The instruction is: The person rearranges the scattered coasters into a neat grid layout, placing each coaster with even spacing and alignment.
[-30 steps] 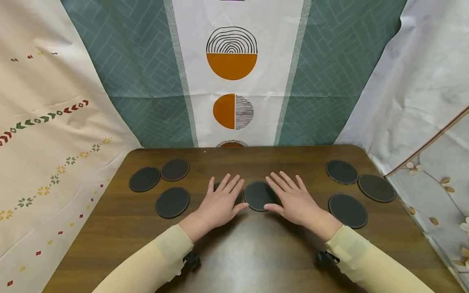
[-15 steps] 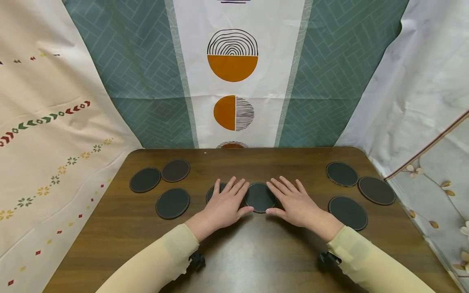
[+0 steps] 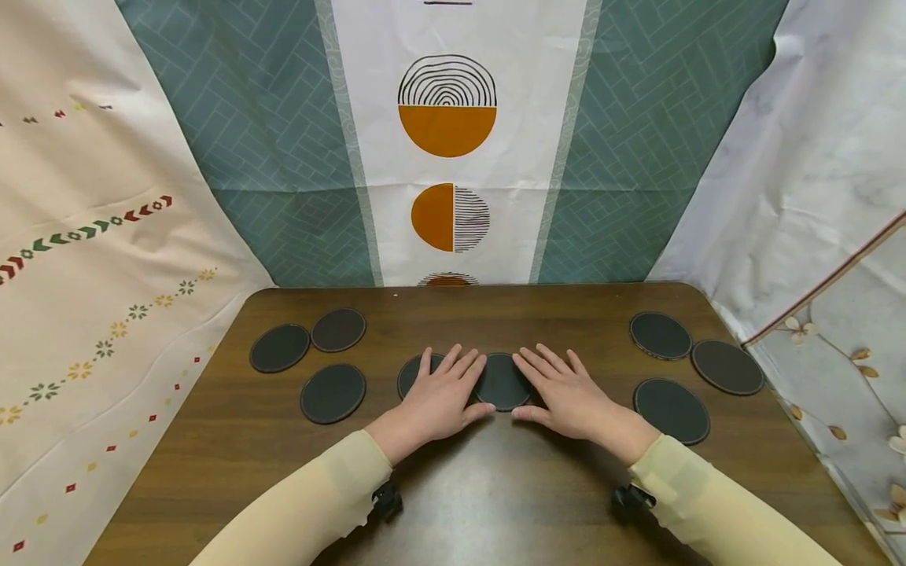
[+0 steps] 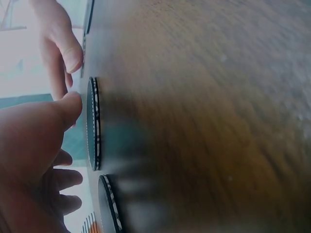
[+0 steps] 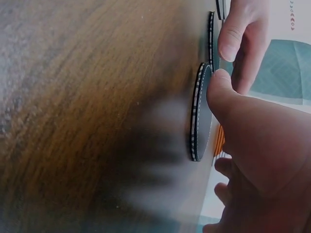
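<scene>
I see left hand (image 3: 440, 401) drifted inward, baring more of left-centre black coaster (image 3: 407, 378). Right hand (image 3: 569, 399) nearly unmoved. Both straight-fingered, gripping nothing; right-centre black coaster (image 3: 502, 383) lies on wood-grain table (image 3: 495, 487) between: work looks unstarted.

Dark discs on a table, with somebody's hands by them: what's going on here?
A person's left hand and right hand are stretched out over the table, gripping nothing. From above, the left hand partly hides one middle disc, and the right hand overlaps the edge of the other disc. Three more discs lie to the left, three others to the right. I can't tell whether either hand touches a disc.
</scene>
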Motion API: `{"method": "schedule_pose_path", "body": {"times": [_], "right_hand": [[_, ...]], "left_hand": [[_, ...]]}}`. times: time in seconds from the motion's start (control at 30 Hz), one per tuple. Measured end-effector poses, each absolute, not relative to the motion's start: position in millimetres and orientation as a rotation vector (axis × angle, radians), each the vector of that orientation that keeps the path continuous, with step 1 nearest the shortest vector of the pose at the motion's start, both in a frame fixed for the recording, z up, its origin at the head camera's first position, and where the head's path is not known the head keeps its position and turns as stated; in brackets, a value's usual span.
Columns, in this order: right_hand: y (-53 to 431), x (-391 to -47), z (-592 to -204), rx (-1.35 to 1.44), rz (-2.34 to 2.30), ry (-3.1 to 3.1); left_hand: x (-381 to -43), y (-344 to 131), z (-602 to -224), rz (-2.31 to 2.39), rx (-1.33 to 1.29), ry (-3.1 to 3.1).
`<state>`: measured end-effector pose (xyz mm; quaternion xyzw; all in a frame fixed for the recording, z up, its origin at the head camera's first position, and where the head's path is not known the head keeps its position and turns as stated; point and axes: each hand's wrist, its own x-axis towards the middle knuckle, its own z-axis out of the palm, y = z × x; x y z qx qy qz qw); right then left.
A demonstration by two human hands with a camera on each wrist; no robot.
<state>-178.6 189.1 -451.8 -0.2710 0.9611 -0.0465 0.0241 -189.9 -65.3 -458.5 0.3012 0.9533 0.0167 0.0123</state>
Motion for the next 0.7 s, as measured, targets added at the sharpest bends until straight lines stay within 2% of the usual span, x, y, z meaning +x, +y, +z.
{"method": "schedule_pose_path", "body": {"times": [0.7], "right_hand": [[192,-181,-462,-0.878,-0.220,2.964]], "left_hand": [[-196,-62,-463,0.073,0.928,2.941]]}}
